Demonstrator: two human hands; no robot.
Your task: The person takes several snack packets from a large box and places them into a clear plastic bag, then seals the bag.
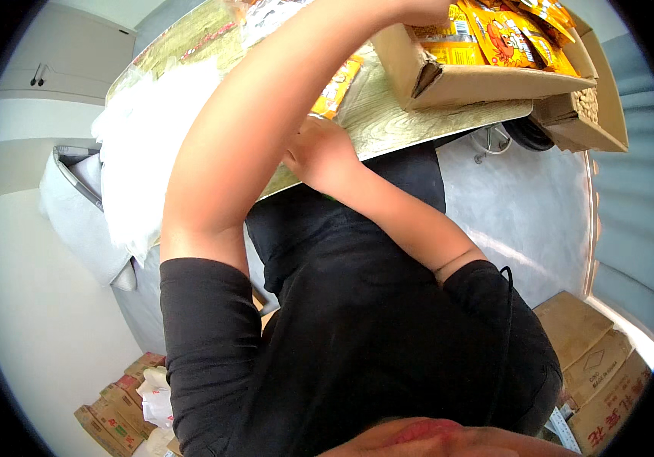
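Observation:
My left forearm crosses over the table to the upper right. My left hand point(424, 11) is at the near left wall of an open cardboard box point(487, 85) filled with yellow-orange snack packets point(506, 38); the top edge of the view cuts the hand off, so its fingers do not show. Near the table's front edge lies my right hand point(322, 151), partly covered by my left forearm, its fingers hidden. Just beyond the right hand a single yellow-orange packet point(339, 90) lies on the table, also partly behind the forearm.
White translucent plastic bags point(156, 137) heap over the table's left side. Clear plastic wrapping point(266, 21) lies at the far edge. Another cardboard box point(574, 126) with tan pieces juts past the table's right end. Cartons point(597, 362) stand on the floor at right, more cartons point(118, 411) at left.

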